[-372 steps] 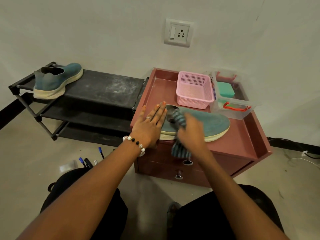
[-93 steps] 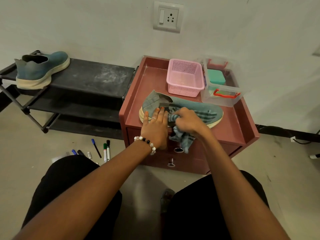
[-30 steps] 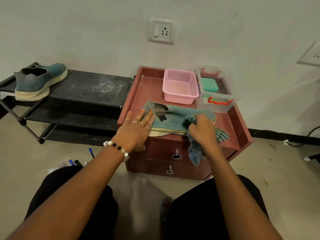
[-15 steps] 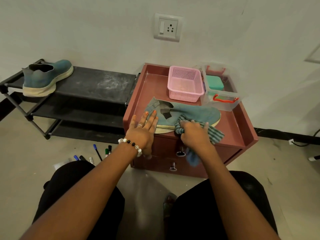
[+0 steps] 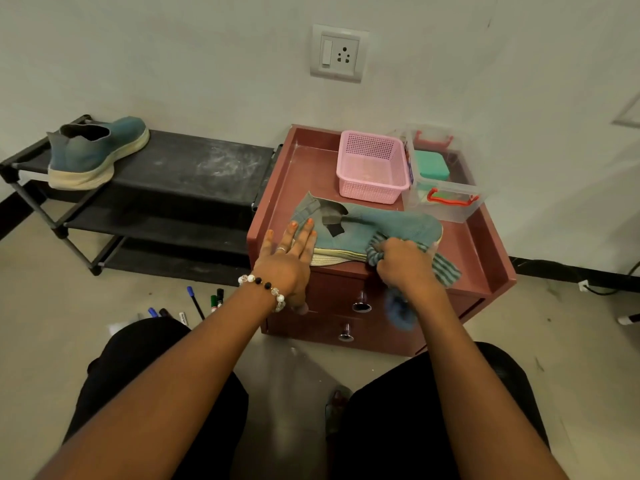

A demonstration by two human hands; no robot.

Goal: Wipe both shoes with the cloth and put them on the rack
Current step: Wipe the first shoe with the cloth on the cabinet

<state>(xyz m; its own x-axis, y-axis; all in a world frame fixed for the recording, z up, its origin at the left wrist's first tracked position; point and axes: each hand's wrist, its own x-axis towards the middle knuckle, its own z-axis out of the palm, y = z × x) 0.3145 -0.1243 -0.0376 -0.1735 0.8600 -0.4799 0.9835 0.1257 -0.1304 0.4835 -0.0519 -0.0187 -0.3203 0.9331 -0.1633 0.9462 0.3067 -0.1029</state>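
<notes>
A teal shoe (image 5: 381,228) with a cream sole lies on its side on the red-brown cabinet (image 5: 301,161). My left hand (image 5: 289,259) rests flat on its heel end, fingers straight. My right hand (image 5: 403,266) grips a blue striped cloth (image 5: 446,268) and presses it against the shoe's near side by the toe. Part of the cloth hangs down over the cabinet front. The other teal shoe (image 5: 95,150) stands upright at the left end of the black rack's top shelf (image 5: 194,164).
A pink basket (image 5: 372,168) and a clear box with red handles (image 5: 443,181) sit at the back of the cabinet. Several markers (image 5: 194,304) lie on the floor left of my knees. A wall socket (image 5: 337,53) is above. A cable (image 5: 609,289) lies at the right.
My right hand and the cloth have slid back along the shoe's near side from the toe toward the middle. My left hand stays on the heel end.
</notes>
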